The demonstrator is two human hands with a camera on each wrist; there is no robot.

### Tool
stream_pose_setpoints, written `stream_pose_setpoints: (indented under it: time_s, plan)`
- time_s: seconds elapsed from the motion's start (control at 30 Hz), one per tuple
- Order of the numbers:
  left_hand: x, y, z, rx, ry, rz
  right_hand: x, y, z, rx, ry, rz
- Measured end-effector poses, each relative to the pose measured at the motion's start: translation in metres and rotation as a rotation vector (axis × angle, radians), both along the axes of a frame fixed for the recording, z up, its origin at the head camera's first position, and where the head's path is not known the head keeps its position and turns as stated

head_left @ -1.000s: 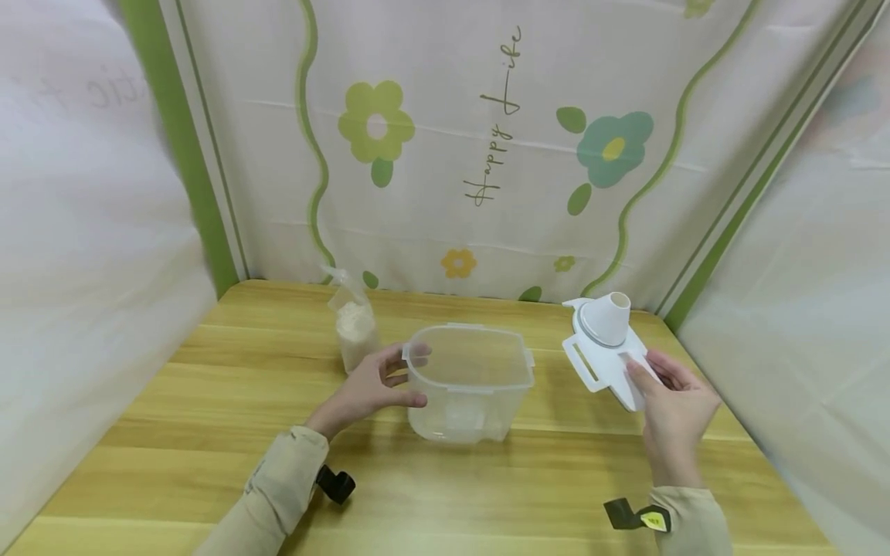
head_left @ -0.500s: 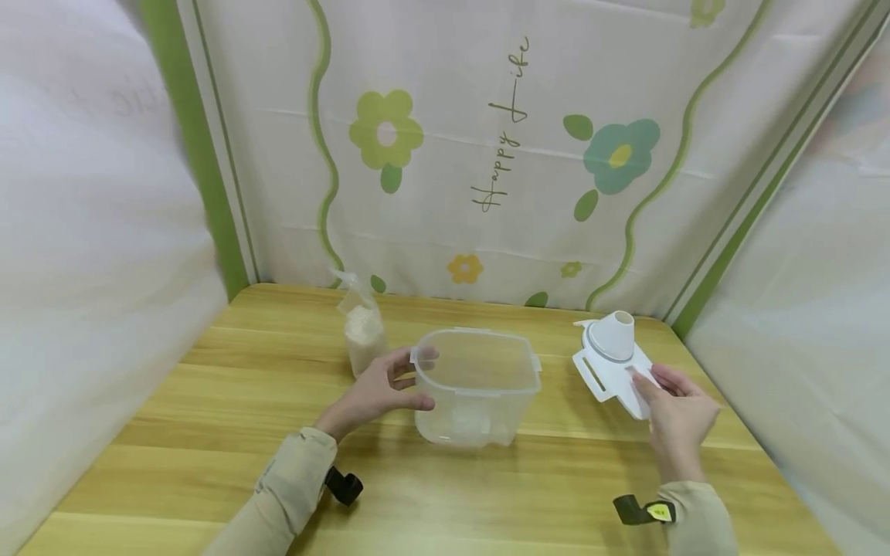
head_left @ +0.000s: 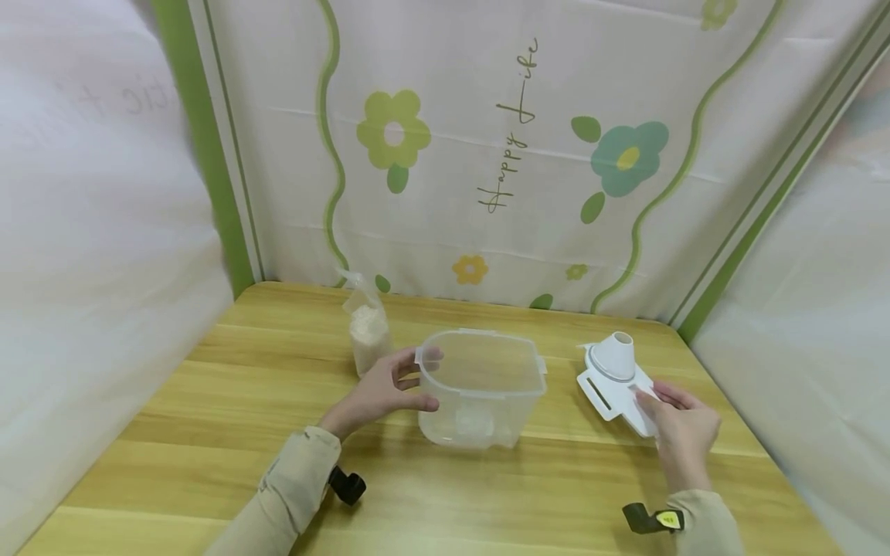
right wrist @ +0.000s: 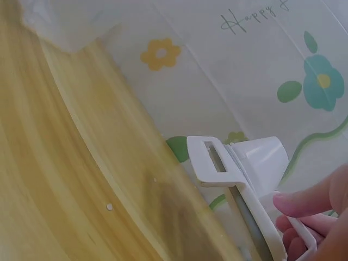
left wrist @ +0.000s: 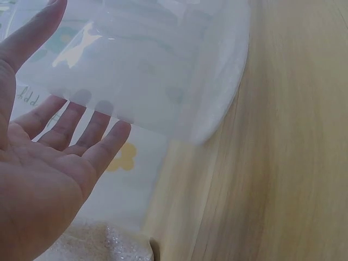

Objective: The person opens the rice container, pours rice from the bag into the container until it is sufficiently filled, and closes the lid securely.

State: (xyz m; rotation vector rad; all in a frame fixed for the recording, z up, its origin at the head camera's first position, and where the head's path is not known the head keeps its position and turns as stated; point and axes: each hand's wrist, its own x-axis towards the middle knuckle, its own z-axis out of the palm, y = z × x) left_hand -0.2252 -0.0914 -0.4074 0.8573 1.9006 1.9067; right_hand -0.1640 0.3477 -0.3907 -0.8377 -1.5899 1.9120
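Lowers the white lid (head_left: 618,399), pinched in the right hand (head_left: 684,428), toward the bench (head_left: 501,502) right of the clear container (head_left: 483,413), leaving it uncovered. Keeps the left hand (head_left: 378,394) wide at the container's side.

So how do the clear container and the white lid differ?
The clear container is see-through, the white lid opaque. The container is a deep box, while the lid is a flat plate with a cone. The container stands on the table, whereas the right hand grips the lid. Both look plastic.
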Motion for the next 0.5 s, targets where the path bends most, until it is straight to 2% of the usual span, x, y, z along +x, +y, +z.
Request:
stream_pose_setpoints:
  time_s: [0.2,0.3,0.5]
  plan:
    - [-0.0002,-0.0009,0.0,-0.001,0.007,0.003,0.0015,-0.0009,0.0014,-0.009,0.001,0.004]
    - [-0.0003,-0.0013,0.0002,-0.006,0.006,0.002,0.0022,-0.0013,-0.0003,0.025,-0.016,0.014]
    - [0.0007,-0.002,0.0009,-0.02,-0.001,0.001,0.0042,0.0034,-0.0044,0.024,-0.054,0.008]
